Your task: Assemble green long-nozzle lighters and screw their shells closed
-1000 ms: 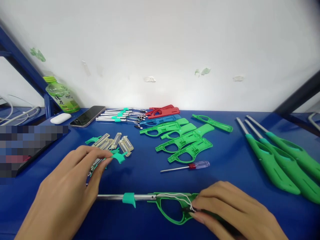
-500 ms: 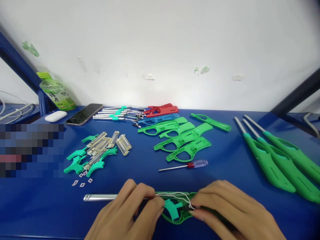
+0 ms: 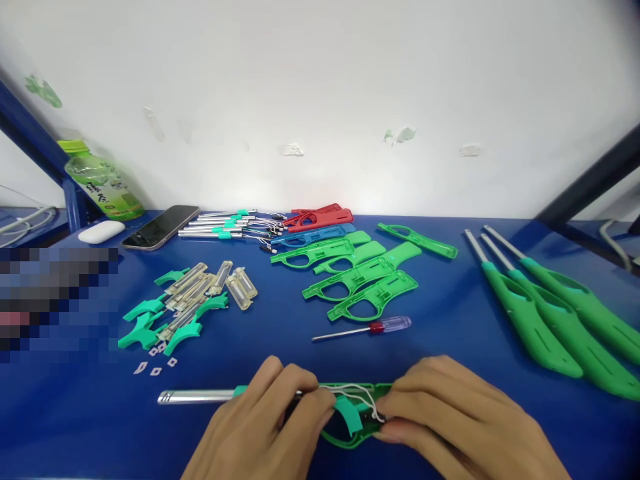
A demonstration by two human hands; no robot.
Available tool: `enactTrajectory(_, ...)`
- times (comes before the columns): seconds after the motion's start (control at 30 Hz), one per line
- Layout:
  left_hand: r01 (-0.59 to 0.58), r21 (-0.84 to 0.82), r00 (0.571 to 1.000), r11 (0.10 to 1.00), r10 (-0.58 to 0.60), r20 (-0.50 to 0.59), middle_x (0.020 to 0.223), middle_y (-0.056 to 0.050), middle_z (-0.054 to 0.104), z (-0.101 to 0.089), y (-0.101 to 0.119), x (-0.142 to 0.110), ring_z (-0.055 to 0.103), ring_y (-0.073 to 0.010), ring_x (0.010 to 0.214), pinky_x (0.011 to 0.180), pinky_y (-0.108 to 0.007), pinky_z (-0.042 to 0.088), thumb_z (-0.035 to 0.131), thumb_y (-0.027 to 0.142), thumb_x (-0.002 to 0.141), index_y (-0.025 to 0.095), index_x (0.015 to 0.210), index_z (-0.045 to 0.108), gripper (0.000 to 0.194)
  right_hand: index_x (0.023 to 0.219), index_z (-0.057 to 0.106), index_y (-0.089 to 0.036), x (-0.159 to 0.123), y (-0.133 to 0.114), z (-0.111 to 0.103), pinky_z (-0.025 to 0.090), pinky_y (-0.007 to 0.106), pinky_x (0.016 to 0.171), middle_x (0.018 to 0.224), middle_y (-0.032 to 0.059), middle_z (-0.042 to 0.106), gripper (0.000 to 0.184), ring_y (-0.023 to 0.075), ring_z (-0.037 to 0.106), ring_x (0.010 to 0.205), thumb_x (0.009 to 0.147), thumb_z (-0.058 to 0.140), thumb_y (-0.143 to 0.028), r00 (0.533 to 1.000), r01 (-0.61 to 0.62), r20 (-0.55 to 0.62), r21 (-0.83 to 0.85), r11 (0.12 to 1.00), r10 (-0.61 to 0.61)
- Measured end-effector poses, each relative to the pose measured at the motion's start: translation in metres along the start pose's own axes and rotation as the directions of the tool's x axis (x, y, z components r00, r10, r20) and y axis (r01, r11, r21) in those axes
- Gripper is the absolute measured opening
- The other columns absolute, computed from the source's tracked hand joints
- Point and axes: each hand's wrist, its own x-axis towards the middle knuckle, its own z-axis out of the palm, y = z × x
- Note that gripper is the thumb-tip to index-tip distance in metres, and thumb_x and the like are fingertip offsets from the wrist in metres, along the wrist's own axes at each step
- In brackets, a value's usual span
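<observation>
A green lighter half-shell (image 3: pixel 350 440) with a metal tube (image 3: pixel 195 397) and white wires lies at the near edge of the blue table (image 3: pixel 450 313). My left hand (image 3: pixel 265 427) is closed in a pinch on a teal trigger piece (image 3: pixel 347 413) set inside the shell's loop. My right hand (image 3: pixel 465 427) lies curled over the shell's handle end, pressing it down; its fingertips touch the wires.
A pile of teal triggers and clear fuel cells (image 3: pixel 190 300) lies left. Green, blue and red shells (image 3: pixel 350 273) and metal tubes (image 3: pixel 225 227) sit in the middle, a screwdriver (image 3: pixel 365 328) before them. Finished green lighters (image 3: pixel 550 313) lie right. A phone (image 3: pixel 160 227), earbud case (image 3: pixel 100 231) and bottle (image 3: pixel 100 180) stand far left.
My left hand took a teal trigger from the pile, carried it right to the shell, and now holds it in the loop. The right hand stayed on the handle.
</observation>
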Motion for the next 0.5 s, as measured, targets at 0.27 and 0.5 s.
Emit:
enactTrajectory(0.27, -0.041, -0.058, 0.999, 0.997, 0.042, 0.013, 0.097, 0.000, 0.073, -0.001, -0.004, 0.004, 0.065, -0.0185, 0.081, 0.066, -0.029, 0.057, 0.041, 0.009, 0.107, 0.027, 0.123, 0.067, 0.035, 0.104, 0.075, -0.026, 0.002, 0.003, -0.015, 0.058, 0.021, 0.074, 0.093, -0.0032, 0.081, 0.014, 0.0107, 0.073, 0.079, 0.108, 0.062, -0.024, 0.988, 0.064, 0.140, 0.038, 0.997, -0.069)
enactTrajectory(0.5, -0.023, -0.052, 0.999, 0.998, 0.021, -0.038, 0.095, 0.003, 0.074, -0.001, 0.001, 0.008, 0.064, -0.0160, 0.077, 0.071, -0.030, 0.056, 0.045, 0.005, 0.105, 0.027, 0.117, 0.067, 0.032, 0.099, 0.076, -0.027, -0.001, 0.002, -0.010, 0.057, 0.023, 0.075, 0.089, -0.0039, 0.080, 0.022, 0.0112, 0.073, 0.079, 0.110, 0.058, -0.027, 0.996, 0.020, 0.082, 0.064, 0.998, -0.025)
